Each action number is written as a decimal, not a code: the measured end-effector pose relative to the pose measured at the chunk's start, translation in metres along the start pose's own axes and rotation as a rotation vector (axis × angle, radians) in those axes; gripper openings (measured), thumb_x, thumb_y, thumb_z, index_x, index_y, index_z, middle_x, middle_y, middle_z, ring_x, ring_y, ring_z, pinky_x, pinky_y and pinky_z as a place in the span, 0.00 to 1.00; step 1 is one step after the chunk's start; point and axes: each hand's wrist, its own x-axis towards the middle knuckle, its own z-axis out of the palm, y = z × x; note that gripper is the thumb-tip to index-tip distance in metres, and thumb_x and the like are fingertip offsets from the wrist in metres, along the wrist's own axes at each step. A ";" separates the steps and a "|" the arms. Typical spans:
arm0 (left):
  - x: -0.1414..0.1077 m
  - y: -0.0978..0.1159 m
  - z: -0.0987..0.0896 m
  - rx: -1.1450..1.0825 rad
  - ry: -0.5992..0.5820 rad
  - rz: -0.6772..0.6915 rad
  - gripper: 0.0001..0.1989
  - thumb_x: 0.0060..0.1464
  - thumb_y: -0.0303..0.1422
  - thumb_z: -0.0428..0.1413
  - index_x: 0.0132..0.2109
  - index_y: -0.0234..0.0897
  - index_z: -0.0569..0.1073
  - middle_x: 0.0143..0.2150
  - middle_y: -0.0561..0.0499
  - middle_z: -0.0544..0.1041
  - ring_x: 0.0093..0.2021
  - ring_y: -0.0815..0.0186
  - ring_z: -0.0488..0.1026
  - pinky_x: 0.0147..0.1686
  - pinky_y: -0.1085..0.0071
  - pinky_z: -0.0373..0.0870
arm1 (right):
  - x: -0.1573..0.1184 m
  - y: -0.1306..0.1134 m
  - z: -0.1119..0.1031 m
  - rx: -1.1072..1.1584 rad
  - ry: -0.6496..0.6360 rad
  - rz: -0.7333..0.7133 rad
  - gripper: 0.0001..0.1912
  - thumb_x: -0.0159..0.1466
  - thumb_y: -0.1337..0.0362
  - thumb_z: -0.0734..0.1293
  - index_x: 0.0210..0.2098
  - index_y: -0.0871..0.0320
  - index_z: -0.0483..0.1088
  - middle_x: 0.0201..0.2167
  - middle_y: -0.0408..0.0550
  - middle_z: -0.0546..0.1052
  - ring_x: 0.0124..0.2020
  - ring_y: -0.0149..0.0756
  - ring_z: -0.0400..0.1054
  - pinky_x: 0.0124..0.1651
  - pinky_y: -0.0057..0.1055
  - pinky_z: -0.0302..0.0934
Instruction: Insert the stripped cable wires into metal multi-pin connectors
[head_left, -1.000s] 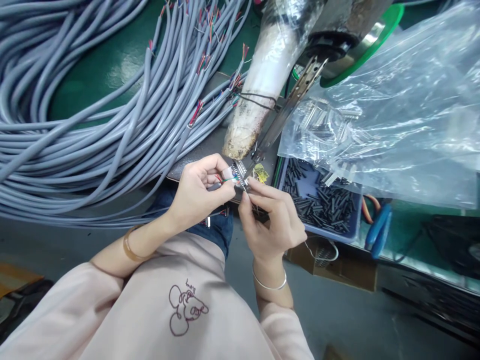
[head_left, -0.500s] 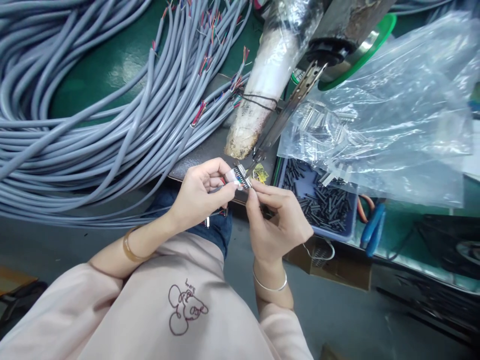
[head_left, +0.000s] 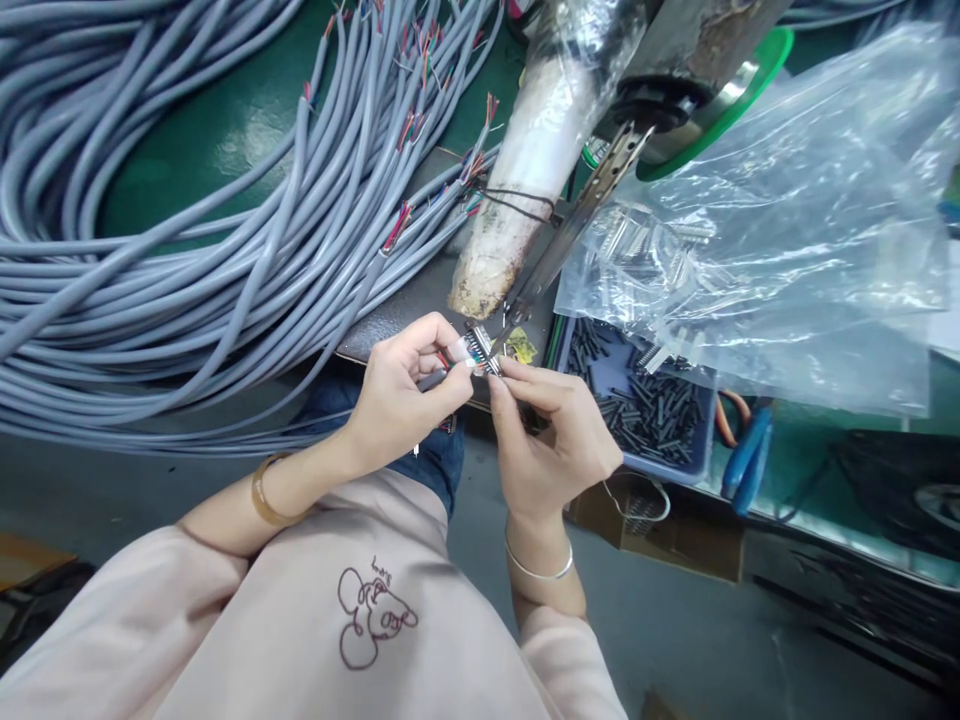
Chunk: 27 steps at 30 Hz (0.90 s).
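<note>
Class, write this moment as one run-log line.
left hand: holding gray cable | right hand: pinching connector end | soldering iron: tip at connector | bin: holds black pieces

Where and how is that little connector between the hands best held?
Probably by the near end of the connector, pinched lightly from the right, as the right hand does. It is small and narrow; the left hand and coloured wires crowd its left side, and a slim pointed tool reaches in from the far side, so that end looks freest.
</note>
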 end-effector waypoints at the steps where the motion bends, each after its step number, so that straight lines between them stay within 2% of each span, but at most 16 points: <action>1: 0.000 0.000 0.000 0.013 0.006 0.011 0.08 0.50 0.29 0.62 0.31 0.37 0.68 0.24 0.58 0.70 0.20 0.77 0.66 0.21 0.80 0.64 | 0.001 0.000 0.000 0.002 -0.003 -0.002 0.09 0.62 0.73 0.74 0.36 0.54 0.73 0.34 0.41 0.84 0.36 0.32 0.81 0.41 0.29 0.75; 8: 0.001 0.003 0.001 0.091 0.027 0.106 0.07 0.50 0.28 0.60 0.31 0.38 0.68 0.24 0.58 0.70 0.21 0.76 0.66 0.22 0.79 0.65 | 0.004 -0.002 0.000 -0.033 0.023 -0.019 0.09 0.61 0.72 0.75 0.37 0.54 0.75 0.36 0.42 0.84 0.36 0.32 0.80 0.41 0.29 0.75; 12: 0.001 0.004 0.000 0.129 0.038 0.103 0.06 0.49 0.28 0.60 0.31 0.38 0.69 0.24 0.57 0.71 0.21 0.75 0.65 0.21 0.79 0.63 | 0.001 -0.001 -0.001 -0.083 0.032 -0.082 0.07 0.63 0.71 0.75 0.36 0.55 0.73 0.38 0.44 0.85 0.36 0.32 0.81 0.41 0.27 0.75; 15: -0.001 0.002 0.000 0.117 0.013 0.037 0.06 0.48 0.28 0.60 0.29 0.38 0.68 0.23 0.57 0.69 0.21 0.75 0.64 0.21 0.79 0.62 | -0.004 0.001 -0.002 -0.102 -0.004 -0.127 0.08 0.63 0.72 0.74 0.34 0.56 0.71 0.37 0.45 0.85 0.35 0.31 0.81 0.39 0.24 0.74; 17: -0.003 0.001 0.000 0.085 -0.008 -0.014 0.06 0.47 0.27 0.59 0.29 0.37 0.68 0.23 0.58 0.69 0.21 0.76 0.66 0.21 0.80 0.63 | -0.008 0.002 -0.005 -0.076 -0.025 -0.096 0.08 0.64 0.73 0.73 0.36 0.56 0.72 0.37 0.44 0.85 0.35 0.31 0.82 0.38 0.23 0.75; 21: -0.011 0.002 -0.002 -0.059 -0.067 -0.136 0.08 0.46 0.28 0.62 0.29 0.36 0.68 0.22 0.58 0.71 0.19 0.78 0.64 0.19 0.81 0.61 | -0.015 0.004 -0.017 0.116 0.068 0.021 0.06 0.66 0.72 0.71 0.40 0.55 0.73 0.33 0.43 0.85 0.34 0.34 0.82 0.33 0.27 0.76; 23: -0.017 0.004 -0.007 -0.152 -0.130 -0.234 0.10 0.46 0.30 0.64 0.29 0.36 0.68 0.21 0.58 0.71 0.16 0.79 0.61 0.16 0.81 0.56 | -0.019 0.003 -0.025 0.215 0.088 0.003 0.05 0.67 0.71 0.70 0.39 0.55 0.73 0.32 0.43 0.85 0.32 0.36 0.82 0.31 0.28 0.76; 27: -0.033 0.014 -0.017 -0.332 -0.286 -0.394 0.16 0.46 0.39 0.68 0.30 0.35 0.69 0.19 0.58 0.70 0.14 0.78 0.62 0.14 0.80 0.53 | -0.025 -0.006 -0.035 0.233 -0.097 -0.129 0.06 0.67 0.70 0.70 0.35 0.54 0.69 0.45 0.51 0.85 0.33 0.35 0.83 0.30 0.28 0.75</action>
